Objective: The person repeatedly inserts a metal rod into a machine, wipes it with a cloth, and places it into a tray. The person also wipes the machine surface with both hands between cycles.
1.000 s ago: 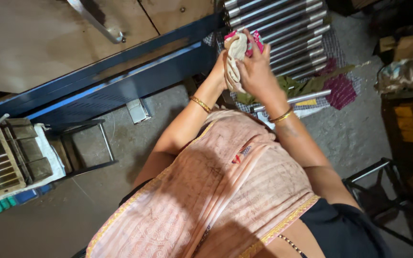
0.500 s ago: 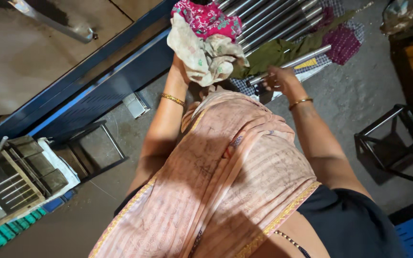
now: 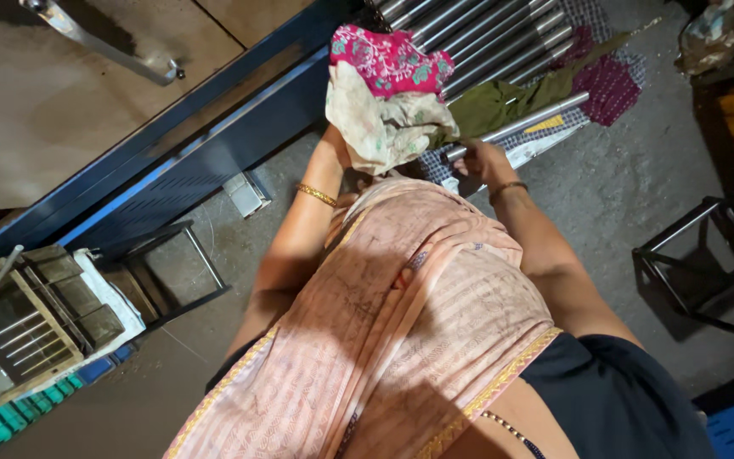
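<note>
Grey concrete floor point(image 3: 639, 195) lying underfoot, scuffed and dusty. Blue metal frame point(image 3: 206, 144) running diagonally from 9 o'clock toward 12 o'clock, carrying brown board top point(image 3: 53, 102). Row of steel rollers point(image 3: 486, 34) sitting at 1 o'clock. Black metal stool frame point(image 3: 698, 272) standing at 3 o'clock, second black frame point(image 3: 172, 280) at 9 o'clock. Wooden slatted crate point(image 3: 27, 323) resting at 8 o'clock beside white cloth point(image 3: 116, 297). Light falling from above, corners at 2 o'clock staying dim.
</note>
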A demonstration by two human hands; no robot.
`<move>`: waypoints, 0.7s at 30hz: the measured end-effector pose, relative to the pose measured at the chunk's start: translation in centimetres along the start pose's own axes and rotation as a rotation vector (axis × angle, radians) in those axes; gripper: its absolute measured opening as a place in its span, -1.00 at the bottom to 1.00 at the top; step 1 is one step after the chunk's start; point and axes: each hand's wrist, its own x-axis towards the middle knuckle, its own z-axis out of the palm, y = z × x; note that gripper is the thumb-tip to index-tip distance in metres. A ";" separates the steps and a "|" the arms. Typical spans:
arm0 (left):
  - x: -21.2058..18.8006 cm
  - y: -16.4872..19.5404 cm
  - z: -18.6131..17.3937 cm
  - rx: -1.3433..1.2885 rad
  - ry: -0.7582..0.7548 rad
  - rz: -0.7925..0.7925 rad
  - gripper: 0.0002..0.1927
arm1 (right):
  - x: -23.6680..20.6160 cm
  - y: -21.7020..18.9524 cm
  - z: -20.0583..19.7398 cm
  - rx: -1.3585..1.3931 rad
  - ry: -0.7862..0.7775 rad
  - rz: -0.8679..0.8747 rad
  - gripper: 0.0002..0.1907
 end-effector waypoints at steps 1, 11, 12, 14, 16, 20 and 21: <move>0.0 0.1 0.0 0.003 -0.003 -0.005 -0.70 | 0.0 0.2 -0.4 0.084 -0.076 0.009 -0.71; 0.7 0.5 0.1 0.033 -0.046 -0.017 -0.75 | -2.9 0.1 -5.2 0.755 -0.381 -0.175 -0.86; 0.9 0.5 0.3 0.038 -0.055 -0.019 -0.75 | -3.5 0.0 -5.2 0.724 -0.406 -0.201 -0.87; 1.2 0.5 0.8 0.054 -0.075 -0.022 -0.76 | -5.0 0.3 -4.9 0.431 -0.367 -0.330 -0.86; 1.4 0.7 1.5 0.073 -0.096 -0.015 -0.77 | -6.4 0.1 -4.2 0.196 -0.350 -0.479 -0.83; 1.5 1.4 3.8 0.103 -0.154 0.029 -0.77 | -9.7 -1.8 -3.1 -0.101 -0.349 -0.791 -0.78; 1.4 1.8 4.6 0.110 -0.189 0.055 -0.78 | -10.5 -2.8 -2.6 -0.162 -0.354 -0.865 -0.77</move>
